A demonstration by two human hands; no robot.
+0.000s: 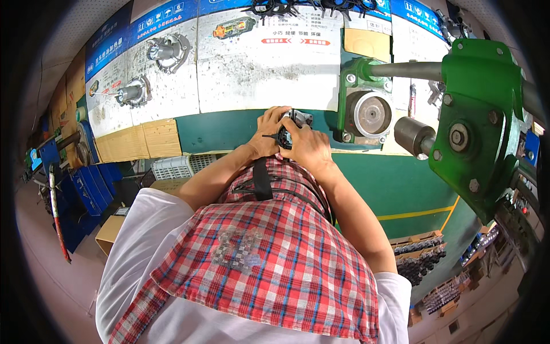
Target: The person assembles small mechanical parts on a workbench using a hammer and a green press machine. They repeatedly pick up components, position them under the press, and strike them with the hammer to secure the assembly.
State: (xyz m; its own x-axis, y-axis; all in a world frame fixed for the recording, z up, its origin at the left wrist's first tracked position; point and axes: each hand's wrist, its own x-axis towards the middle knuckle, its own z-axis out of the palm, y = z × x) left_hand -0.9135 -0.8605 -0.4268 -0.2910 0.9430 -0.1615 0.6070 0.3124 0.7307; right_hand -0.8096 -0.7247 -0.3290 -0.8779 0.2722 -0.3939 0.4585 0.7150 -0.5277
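At the front edge of the bench, my left hand (266,133) and my right hand (312,150) are closed round a small silver metal part (299,118) from both sides. A black ring-like piece (283,137) sits against it, between my thumbs, with a thin dark prong sticking out to the left. My fingers cover much of both pieces, so I cannot tell how they are joined. On the bench to the left lie two flanged metal castings, one farther off (167,51) and one nearer (133,92).
A green press stands close on my right, with a round metal seat (372,113), a steel cylinder (413,136) and a large green housing (478,126). Black parts (309,7) line the bench's far side. Printed cardboard (258,74) covers the bench top. A white crate (173,168) stands below, left.
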